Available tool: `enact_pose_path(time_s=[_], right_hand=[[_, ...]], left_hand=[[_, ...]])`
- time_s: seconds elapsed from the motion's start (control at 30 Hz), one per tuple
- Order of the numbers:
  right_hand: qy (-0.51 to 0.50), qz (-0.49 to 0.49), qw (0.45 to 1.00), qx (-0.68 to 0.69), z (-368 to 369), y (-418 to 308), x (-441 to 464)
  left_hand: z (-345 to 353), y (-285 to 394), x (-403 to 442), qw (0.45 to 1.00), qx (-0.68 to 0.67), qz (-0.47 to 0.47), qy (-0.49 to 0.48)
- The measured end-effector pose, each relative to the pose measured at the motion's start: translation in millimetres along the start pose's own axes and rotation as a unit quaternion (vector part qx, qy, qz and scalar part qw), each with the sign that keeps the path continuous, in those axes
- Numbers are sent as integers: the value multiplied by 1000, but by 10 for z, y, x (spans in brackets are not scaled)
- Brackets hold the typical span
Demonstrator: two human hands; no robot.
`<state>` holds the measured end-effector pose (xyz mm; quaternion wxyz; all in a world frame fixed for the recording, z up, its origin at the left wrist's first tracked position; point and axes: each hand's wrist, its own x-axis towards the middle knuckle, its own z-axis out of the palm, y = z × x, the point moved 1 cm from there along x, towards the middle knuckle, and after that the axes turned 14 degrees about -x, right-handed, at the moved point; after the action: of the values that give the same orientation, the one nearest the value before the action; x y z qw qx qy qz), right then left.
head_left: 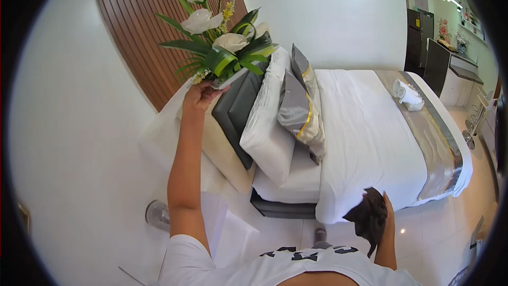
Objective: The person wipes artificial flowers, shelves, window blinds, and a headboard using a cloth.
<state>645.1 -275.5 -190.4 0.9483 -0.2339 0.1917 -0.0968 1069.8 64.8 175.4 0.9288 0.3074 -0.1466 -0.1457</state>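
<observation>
My left hand (202,95) reaches far up and forward, its fingers closed at the base of a flower arrangement (228,43) with white blooms and long green leaves. A pale edge of its container (232,80) shows beside the fingers. The arrangement is over the ledge behind the bed's dark padded headboard (233,111); whether it rests there or is lifted, I cannot tell. Low on the right, my right hand (390,216) is closed on a crumpled dark cloth (369,216), which hangs down near the side of the bed.
The bed (365,122) carries white pillows (268,143), grey cushions (294,100), a grey runner (413,132) and rolled towels (406,92). A clear container (157,215) stands beside a white cabinet (211,217) below my left arm. A slatted wood panel (143,32) covers part of the wall.
</observation>
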Motion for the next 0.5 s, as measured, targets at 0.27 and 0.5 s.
enact_pose_path(time_s=[0.27, 0.5], right_hand=[[72, -151, 980, -107, -447, -591, 250], [7, -212, 969, -128, 1225, -1139, 1576]], left_hand=[[60, 194, 1739, 997, -27, 39, 69], [111, 520, 2536, 994, 6, 68, 85]])
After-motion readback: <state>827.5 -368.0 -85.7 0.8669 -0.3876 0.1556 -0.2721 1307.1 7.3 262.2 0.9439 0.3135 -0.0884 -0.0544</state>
